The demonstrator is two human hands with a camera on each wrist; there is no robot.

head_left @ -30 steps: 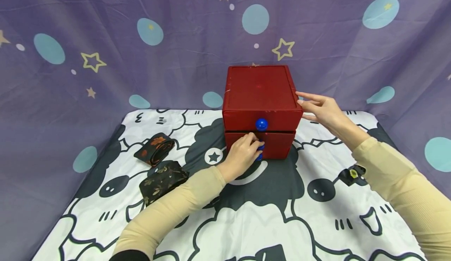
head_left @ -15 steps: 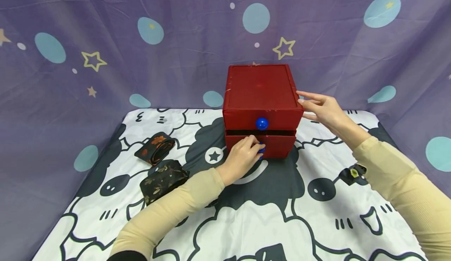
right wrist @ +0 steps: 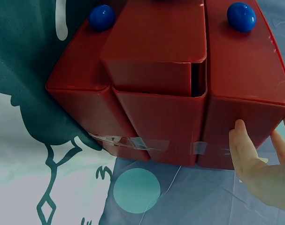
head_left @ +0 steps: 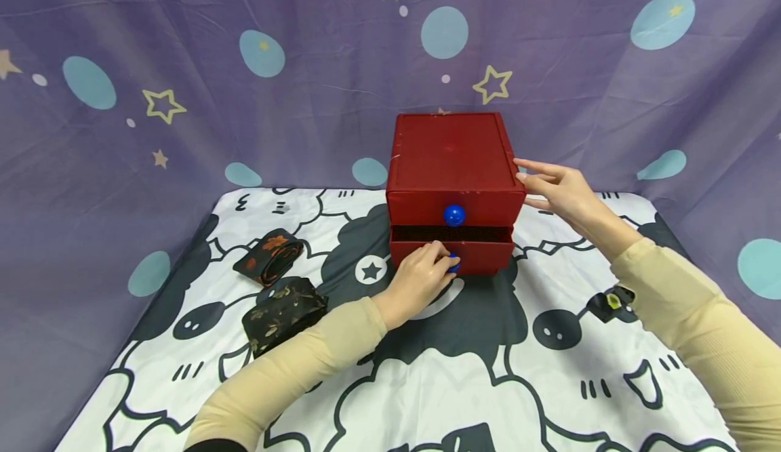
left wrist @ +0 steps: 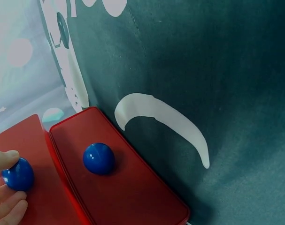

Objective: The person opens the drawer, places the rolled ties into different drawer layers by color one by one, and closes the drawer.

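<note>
A red drawer cabinet point(head_left: 451, 150) stands near the back of the table, three drawers stacked. Its middle drawer point(head_left: 482, 255) is partly pulled out, showing a dark gap above its front. My left hand point(head_left: 415, 282) pinches this drawer's blue knob point(left wrist: 19, 174) between thumb and fingers. The top drawer's blue knob point(head_left: 454, 215) is untouched; the bottom drawer's knob point(left wrist: 99, 158) shows in the left wrist view. At the cabinet's upper right side, my right hand point(head_left: 567, 198) rests straight fingers against the wall. The middle drawer's inside is too dark to make out.
A rolled dark cloth with orange flowers point(head_left: 268, 257) and a folded black cloth with gold leaves point(head_left: 283, 315) lie left of the cabinet. By the right sleeve is a small dark item with a yellow patch point(head_left: 611, 301). A purple curtain point(head_left: 329, 72) hangs behind.
The middle drawer has slid out toward me, its gap widening from a thin line. My left hand moved slightly toward me and down with the knob. The right hand stayed in place.
</note>
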